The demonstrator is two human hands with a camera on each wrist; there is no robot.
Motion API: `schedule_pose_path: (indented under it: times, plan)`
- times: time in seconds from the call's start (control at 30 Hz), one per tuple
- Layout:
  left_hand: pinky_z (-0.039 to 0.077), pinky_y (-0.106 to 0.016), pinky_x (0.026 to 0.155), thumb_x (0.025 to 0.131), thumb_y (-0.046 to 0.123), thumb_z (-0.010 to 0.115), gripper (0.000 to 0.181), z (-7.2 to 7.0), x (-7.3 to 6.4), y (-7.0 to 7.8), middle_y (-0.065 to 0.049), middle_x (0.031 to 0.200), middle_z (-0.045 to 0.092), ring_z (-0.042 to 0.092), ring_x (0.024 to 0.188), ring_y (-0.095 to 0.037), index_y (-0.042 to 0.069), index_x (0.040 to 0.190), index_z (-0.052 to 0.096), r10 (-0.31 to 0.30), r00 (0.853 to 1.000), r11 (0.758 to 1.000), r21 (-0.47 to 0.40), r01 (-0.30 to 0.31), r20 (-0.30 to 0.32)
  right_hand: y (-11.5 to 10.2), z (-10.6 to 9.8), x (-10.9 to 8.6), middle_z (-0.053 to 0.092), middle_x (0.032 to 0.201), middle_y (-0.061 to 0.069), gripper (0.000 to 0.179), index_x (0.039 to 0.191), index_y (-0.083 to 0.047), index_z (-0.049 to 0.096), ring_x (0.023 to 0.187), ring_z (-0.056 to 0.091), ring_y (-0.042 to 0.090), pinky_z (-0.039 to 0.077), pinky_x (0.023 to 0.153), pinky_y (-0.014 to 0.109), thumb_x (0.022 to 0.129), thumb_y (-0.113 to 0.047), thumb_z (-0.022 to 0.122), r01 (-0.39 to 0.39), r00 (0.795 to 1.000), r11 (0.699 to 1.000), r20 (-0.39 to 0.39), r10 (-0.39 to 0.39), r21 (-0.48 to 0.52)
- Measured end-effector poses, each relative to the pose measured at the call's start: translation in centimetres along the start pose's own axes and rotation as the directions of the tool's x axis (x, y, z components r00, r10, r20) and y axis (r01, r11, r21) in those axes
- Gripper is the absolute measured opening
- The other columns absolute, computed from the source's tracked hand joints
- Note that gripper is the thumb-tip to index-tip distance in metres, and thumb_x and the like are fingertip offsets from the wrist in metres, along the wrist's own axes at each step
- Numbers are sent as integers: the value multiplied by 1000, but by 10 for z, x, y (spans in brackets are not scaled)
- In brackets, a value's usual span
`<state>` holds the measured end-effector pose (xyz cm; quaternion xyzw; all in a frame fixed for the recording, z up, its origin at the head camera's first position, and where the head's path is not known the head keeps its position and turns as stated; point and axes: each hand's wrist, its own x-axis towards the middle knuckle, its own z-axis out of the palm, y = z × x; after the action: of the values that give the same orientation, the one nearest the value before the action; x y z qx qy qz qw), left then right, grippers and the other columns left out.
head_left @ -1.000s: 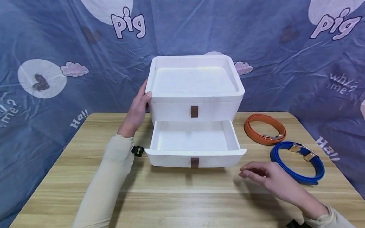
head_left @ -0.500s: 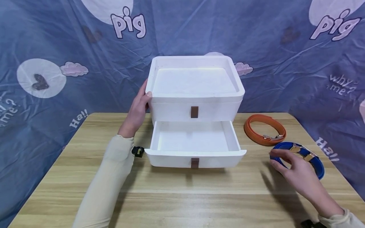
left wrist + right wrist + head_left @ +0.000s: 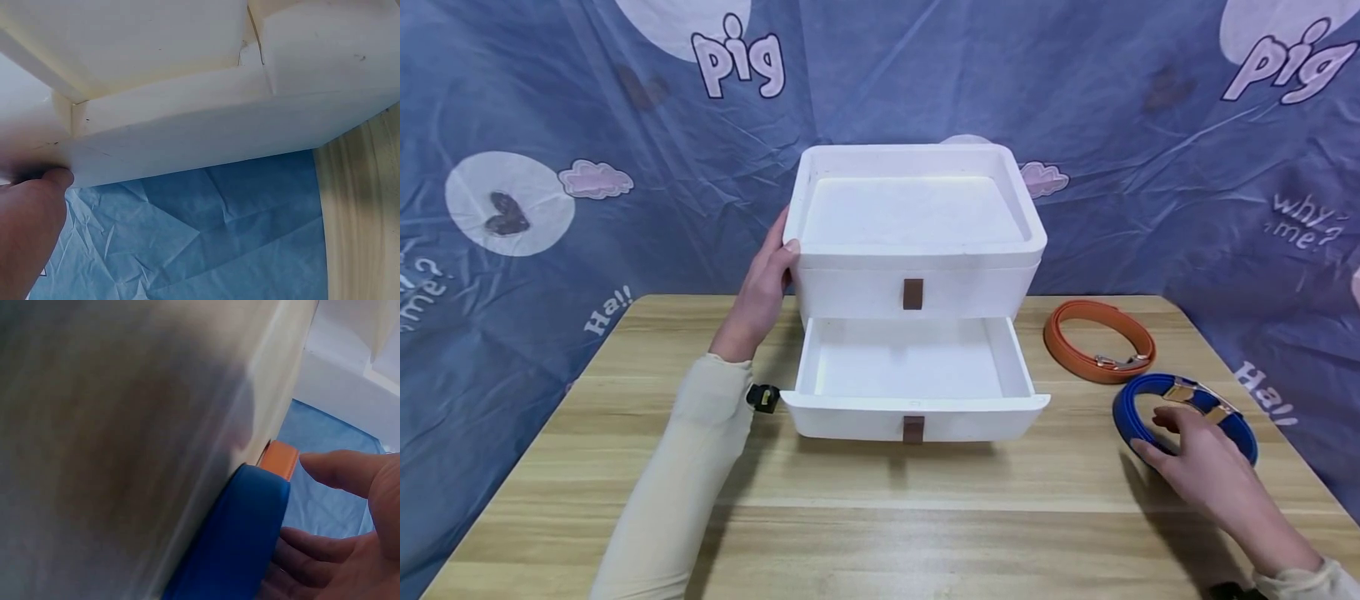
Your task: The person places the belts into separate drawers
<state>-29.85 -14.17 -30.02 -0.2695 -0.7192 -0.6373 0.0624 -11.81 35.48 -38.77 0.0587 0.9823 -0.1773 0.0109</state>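
Note:
A white two-drawer storage box (image 3: 857, 287) with brown pull tabs stands mid-table, its lower drawer (image 3: 917, 358) pulled out and bare inside. My left hand (image 3: 760, 287) rests against the box's left side, thumb at the front corner; in the left wrist view the thumb (image 3: 37, 200) touches the white wall. My right hand (image 3: 1210, 467) reaches over a coiled blue belt (image 3: 1138, 417) with a gold buckle, thumb at its near left edge and fingers over the ring. In the right wrist view thumb and fingers are spread beside the blue belt (image 3: 237, 531), fingertips partly hidden behind it.
A coiled orange belt (image 3: 1063, 350) with a silver buckle lies behind the blue one, right of the box. The wooden table (image 3: 850, 533) reaches back to a blue printed cloth (image 3: 880, 75) hanging behind it.
My right hand has moved rightward from beside the open drawer to the blue belt and lowered over it. The left hand, box and belts have stayed in place.

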Motion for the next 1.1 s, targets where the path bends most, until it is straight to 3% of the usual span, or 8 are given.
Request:
schedule_pose_path:
  times: [0.27,0.43,0.57,0.87,1.1]
  plan:
    - [28,-46,105,102,29,32,61,0,0,0,-6,157,23,35,129,-26,18,159,15,8,1000,1000,-6,-8,-7,3,9,0,52,116,38,57,119,16,56,103,47,56,38,80,65,84,-23,77,50,998,999,-42,-51,-20]
    - [28,-46,106,102,29,32,61,0,0,1,-5,157,23,35,130,-24,17,159,15,10,1000,1000,-10,-10,-4,6,8,1,61,100,28,46,111,14,61,87,58,42,45,67,53,84,-20,77,62,998,998,-4,-62,-33]
    - [27,-46,106,102,29,33,61,0,0,0,-5,157,23,35,130,-24,17,159,15,4,1000,1000,-8,-4,-4,7,7,0,63,88,15,34,105,8,65,76,56,30,41,60,43,86,-18,75,66,997,997,35,-64,-49]
    - [27,-46,107,101,29,33,61,1,0,0,-5,158,22,34,131,-24,17,159,15,-7,1000,1000,-2,7,-10,8,5,1,62,84,10,25,102,3,65,73,55,27,41,60,42,87,-15,73,62,996,996,65,-59,-58]
    - [26,-46,108,102,30,33,61,0,0,1,-4,158,22,33,132,-23,18,159,16,-15,1000,1000,2,15,-12,8,6,1,64,88,15,24,103,4,65,78,60,33,45,63,50,87,-13,73,80,996,995,52,-78,-52]
